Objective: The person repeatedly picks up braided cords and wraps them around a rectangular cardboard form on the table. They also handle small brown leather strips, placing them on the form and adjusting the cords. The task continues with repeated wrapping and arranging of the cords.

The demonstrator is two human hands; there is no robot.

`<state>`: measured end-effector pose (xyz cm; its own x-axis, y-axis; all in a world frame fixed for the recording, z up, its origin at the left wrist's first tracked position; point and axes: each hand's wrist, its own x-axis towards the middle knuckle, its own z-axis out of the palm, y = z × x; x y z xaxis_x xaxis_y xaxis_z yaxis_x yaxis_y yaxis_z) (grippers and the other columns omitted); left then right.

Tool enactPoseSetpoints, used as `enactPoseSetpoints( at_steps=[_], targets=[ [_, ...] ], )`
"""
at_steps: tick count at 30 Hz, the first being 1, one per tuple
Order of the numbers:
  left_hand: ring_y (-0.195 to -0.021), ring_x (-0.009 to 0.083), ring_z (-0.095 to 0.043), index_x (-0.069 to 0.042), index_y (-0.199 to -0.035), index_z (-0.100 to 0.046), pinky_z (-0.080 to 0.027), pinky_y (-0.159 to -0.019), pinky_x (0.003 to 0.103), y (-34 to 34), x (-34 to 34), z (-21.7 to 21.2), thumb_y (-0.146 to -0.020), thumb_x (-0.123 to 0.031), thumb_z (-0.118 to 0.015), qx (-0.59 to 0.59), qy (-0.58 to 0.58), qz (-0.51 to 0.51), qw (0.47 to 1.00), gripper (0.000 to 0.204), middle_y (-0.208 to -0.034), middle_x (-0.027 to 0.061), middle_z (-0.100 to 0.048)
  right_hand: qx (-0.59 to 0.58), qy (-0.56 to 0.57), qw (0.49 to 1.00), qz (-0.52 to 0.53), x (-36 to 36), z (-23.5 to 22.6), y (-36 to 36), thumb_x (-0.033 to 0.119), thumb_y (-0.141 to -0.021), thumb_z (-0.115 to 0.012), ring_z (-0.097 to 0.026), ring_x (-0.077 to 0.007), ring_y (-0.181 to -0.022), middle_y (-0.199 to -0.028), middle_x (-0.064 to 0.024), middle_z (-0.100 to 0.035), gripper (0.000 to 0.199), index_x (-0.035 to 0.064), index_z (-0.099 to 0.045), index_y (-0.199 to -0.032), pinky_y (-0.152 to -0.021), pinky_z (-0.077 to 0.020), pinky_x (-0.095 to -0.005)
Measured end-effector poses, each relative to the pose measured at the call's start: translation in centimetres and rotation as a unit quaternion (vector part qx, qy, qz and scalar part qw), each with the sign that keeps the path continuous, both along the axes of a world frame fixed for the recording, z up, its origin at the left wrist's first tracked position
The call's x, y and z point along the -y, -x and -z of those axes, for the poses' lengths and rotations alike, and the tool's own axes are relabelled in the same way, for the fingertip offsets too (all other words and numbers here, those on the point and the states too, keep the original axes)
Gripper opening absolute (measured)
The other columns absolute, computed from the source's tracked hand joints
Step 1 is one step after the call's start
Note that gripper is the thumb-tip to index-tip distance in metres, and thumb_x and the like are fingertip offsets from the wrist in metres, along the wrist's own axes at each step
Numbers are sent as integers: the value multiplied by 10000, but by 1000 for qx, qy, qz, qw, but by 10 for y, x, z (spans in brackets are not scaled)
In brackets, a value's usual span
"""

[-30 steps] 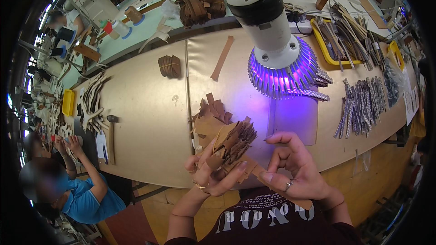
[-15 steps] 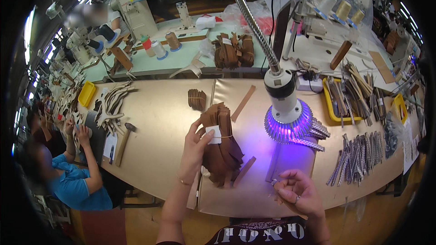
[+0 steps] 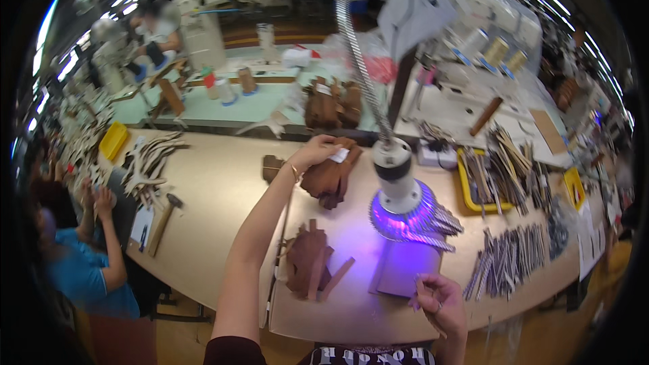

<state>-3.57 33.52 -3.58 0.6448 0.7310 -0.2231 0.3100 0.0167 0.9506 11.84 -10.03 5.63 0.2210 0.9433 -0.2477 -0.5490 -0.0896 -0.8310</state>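
Observation:
My left hand (image 3: 315,151) reaches forward and grips a tied bundle of brown leather strips (image 3: 331,179) with a white label. A smaller brown bundle (image 3: 272,167) lies just left of it, partly behind my wrist. Closer to me is a loose pile of brown strips (image 3: 307,263), a single strip resting at its right side. My right hand (image 3: 443,301), near the table's front edge, has its fingers pinched. A narrow brown strip seems to be in them, mostly hidden by the hand. Beside that hand a flat board (image 3: 409,267) lies under the lamp.
A lamp (image 3: 404,209) on a flexible neck shines violet over the table. Patterned strips (image 3: 507,263) and a yellow tray (image 3: 468,186) of strips lie right. At left are a hammer (image 3: 162,226), pale strips (image 3: 145,169) and a co-worker in blue (image 3: 91,267). Sewing machines stand beyond.
My left hand has carried the labelled bundle forward, away from me, exposing the loose pile of strips. My right hand stays near the front edge. The whole view has shifted.

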Motion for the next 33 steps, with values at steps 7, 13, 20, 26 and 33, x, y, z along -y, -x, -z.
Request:
enactPoseSetpoints(
  at_steps=[7,13,20,26,33],
  targets=[
    [-834,246,-686,23,-1059,-585,-533,-754,365,7,128,-13,-839,-96,-651,11,-420,-45,906,258,-876,167,-681,49,81,990,109,-12,-7,-14,-18,-833,-718,-648,-135,-772,-997,-98,-641,359,-64,-578,-1160,-677,-535,-250],
    [-966,141,-634,11,-1256,-560,-479,-885,284,29,269,-70,-929,-104,-616,117,89,80,986,351,-1060,95,-678,67,63,994,59,-26,-8,-14,6,-850,-714,-648,-113,-774,-1000,-65,-648,344,-54,-578,-1161,-683,-539,-240],
    [-1127,174,-555,8,-1369,-459,-419,-991,325,-1,333,-63,-990,-326,-536,232,204,62,949,510,-1256,111,-567,140,17,990,-11,-18,-6,-3,34,-865,-711,-649,-105,-807,-985,-54,-651,265,-18,-609,-1103,-686,-531,-235],
    [-1098,143,-532,-4,-1393,-429,-414,-969,308,-12,365,-71,-1022,-339,-465,276,210,95,933,501,-1194,71,-567,132,-125,983,13,-3,-8,-28,32,-819,-754,-639,-183,-921,-1038,-122,-651,234,12,-620,-1009,-842,-511,-311],
    [-747,84,-535,-27,-1153,-643,-443,-658,253,-17,341,-75,-990,-189,-568,179,259,105,943,242,-825,-23,-607,211,-156,964,-42,2,-3,-74,57,-843,-732,-633,-209,-960,-1011,-141,-637,243,3,-604,-1043,-874,-501,-335]
  ],
)
